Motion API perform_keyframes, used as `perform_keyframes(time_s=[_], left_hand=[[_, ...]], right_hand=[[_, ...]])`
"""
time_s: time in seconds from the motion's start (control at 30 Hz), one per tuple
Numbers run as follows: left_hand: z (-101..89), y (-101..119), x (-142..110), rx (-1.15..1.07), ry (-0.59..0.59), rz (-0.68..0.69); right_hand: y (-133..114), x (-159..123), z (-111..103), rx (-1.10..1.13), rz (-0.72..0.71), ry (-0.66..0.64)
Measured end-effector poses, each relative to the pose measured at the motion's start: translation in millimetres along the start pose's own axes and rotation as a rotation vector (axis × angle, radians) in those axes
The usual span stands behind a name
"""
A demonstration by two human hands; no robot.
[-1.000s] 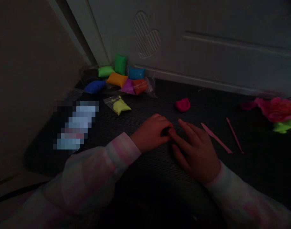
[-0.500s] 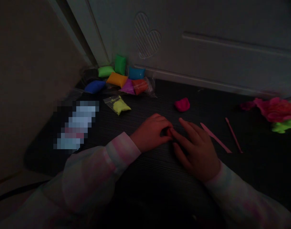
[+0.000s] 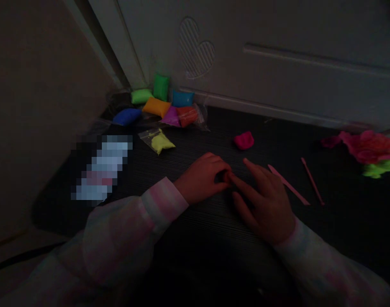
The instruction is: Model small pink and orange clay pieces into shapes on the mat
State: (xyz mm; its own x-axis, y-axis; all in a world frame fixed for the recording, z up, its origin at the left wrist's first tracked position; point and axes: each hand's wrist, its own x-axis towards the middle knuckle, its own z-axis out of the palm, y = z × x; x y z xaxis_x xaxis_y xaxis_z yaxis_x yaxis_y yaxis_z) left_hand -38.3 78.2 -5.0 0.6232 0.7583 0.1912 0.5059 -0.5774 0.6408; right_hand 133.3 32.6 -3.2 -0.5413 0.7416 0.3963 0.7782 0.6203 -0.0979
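My left hand (image 3: 204, 177) pinches a small reddish piece of modelling clay (image 3: 226, 176) between thumb and fingers; most of the piece is hidden. My right hand (image 3: 268, 200) lies close beside it, fingers spread, its index fingertip touching the piece. Beyond both hands a lump of pink clay (image 3: 244, 140) rests on the dark table (image 3: 195, 230). To the right of my right hand lie a pink clay knife (image 3: 291, 187) and a thin pink modelling stick (image 3: 312, 181).
Several coloured clay packets, such as an orange one (image 3: 156, 106), are grouped at the back left. A partly unwrapped yellow clay packet (image 3: 161, 142) lies nearer. A blurred-out bright screen (image 3: 105, 168) is at left, and crumpled pink material (image 3: 368, 145) at right. A white panel (image 3: 278, 76) borders the back.
My right index and middle fingers have shifted very slightly against the reddish clay. My left hand stays in place, and the things on the table have not moved.
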Motion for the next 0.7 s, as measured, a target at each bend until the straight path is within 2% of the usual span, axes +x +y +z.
perform_keyframes(time_s=[0.17,0.27,0.33,0.4,0.5,0.57,0.7], left_hand=[[-2.6,1.5,0.1,-0.003,-0.025,0.01],[-7.3,1.6,0.5,-0.12,-0.042,-0.02],[-10.1,0.9,1.1,-0.345,-0.036,-0.095],[-11.3,0.3,1.9,-0.676,-0.02,-0.197],[-9.4,1.1,2.4,-1.093,-0.041,-0.326],[-7.1,2.9,2.0,-1.21,-0.077,-0.38],[-4.4,6.9,0.2,-1.264,-0.119,-0.407]], right_hand=[[-0.5,0.7,-0.9,0.054,0.027,-0.029],[3.7,0.3,-1.1,0.205,0.097,-0.008],[7.7,0.3,-1.0,0.356,0.196,0.05],[10.8,0.9,-1.2,0.486,0.28,0.114],[10.5,3.1,-3.2,0.54,0.262,0.133],[6.9,5.2,-5.4,0.486,0.205,0.117],[-0.3,8.8,-9.0,0.366,0.16,0.083]])
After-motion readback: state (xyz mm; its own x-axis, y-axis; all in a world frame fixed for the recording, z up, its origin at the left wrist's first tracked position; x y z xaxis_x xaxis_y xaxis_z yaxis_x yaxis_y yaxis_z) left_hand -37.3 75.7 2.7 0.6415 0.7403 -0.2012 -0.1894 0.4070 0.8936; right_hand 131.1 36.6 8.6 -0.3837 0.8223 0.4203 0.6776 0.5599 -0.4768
